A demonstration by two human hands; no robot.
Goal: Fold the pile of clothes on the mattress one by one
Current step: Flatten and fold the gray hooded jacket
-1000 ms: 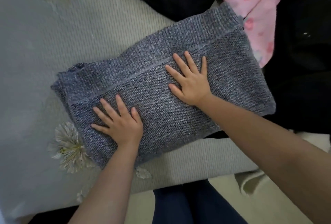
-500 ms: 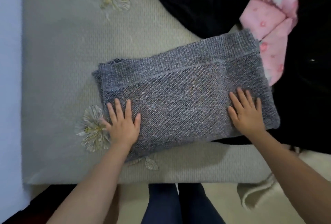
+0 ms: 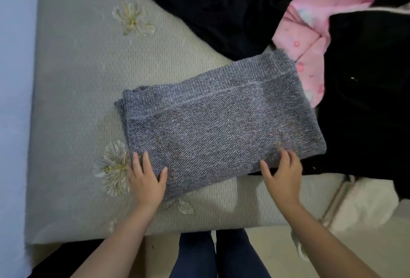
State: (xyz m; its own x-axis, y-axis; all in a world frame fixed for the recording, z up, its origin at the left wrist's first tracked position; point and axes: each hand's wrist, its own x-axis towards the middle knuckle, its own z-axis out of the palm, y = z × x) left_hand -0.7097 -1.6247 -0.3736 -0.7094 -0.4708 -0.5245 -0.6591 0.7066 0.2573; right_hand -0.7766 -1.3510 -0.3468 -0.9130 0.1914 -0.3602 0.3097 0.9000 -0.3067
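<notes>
A grey knitted garment (image 3: pixel 217 122) lies folded into a rectangle on the beige mattress (image 3: pixel 73 82). My left hand (image 3: pixel 146 180) rests at its near left corner, fingers spread over the edge. At the near right edge sits my right hand (image 3: pixel 282 173), its fingertips on the cloth and its thumb out to the side. Neither hand has cloth closed in it. Behind and to the right lie unfolded clothes: a black garment (image 3: pixel 217 4), a pink printed garment (image 3: pixel 310 40) and another black garment (image 3: pixel 366 100).
The mattress has embroidered flowers (image 3: pixel 113 166) and ends at a front edge near my legs (image 3: pixel 217 255). A pale blue surface (image 3: pixel 13 100) runs along the left. Light fabric (image 3: pixel 366 206) and pale floor lie at lower right.
Both hands slid from the middle of the grey garment toward me to its near edge, the left to the left corner and the right to the right side. The view shifted.
</notes>
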